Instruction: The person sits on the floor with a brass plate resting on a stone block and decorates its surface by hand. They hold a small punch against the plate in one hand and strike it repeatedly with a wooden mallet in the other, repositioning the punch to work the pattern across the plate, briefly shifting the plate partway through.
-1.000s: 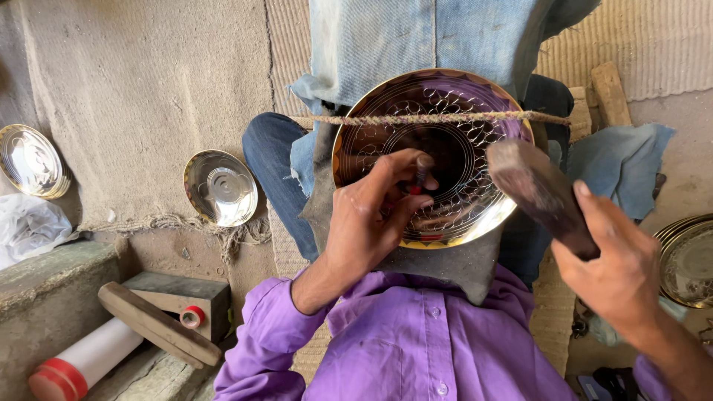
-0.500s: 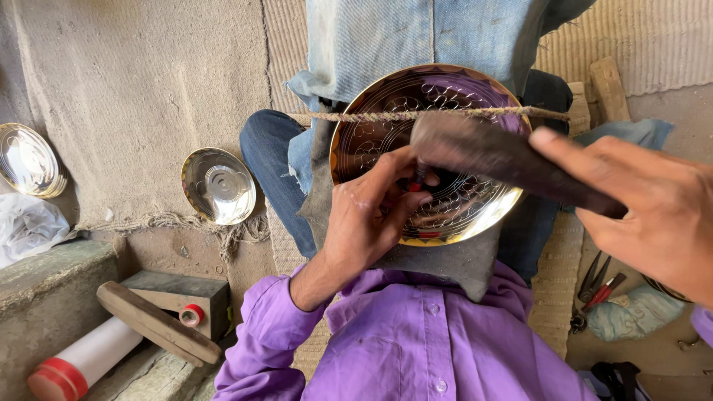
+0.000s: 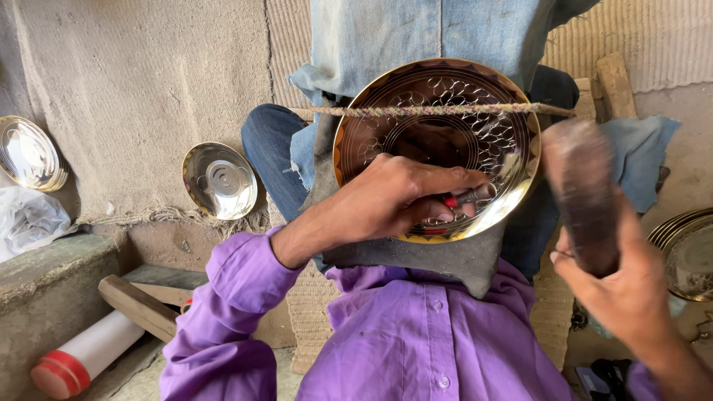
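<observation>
Your left hand is clamped on a small metal punch with a red band, tip against the inner face of the engraved brass plate. The plate sits tilted against a dark grey pad on your lap, held by a cord stretched across its upper part. Cut leaf pattern covers the centre of the plate.

Your right hand is closed around a dark wooden mallet, raised just right of the plate rim and motion-blurred. Hands are well apart.

Around you: a shiny steel dish leaning on the burlap wall, another dish at far left, a white tube with a red cap at lower left, stacked plates at the right edge.
</observation>
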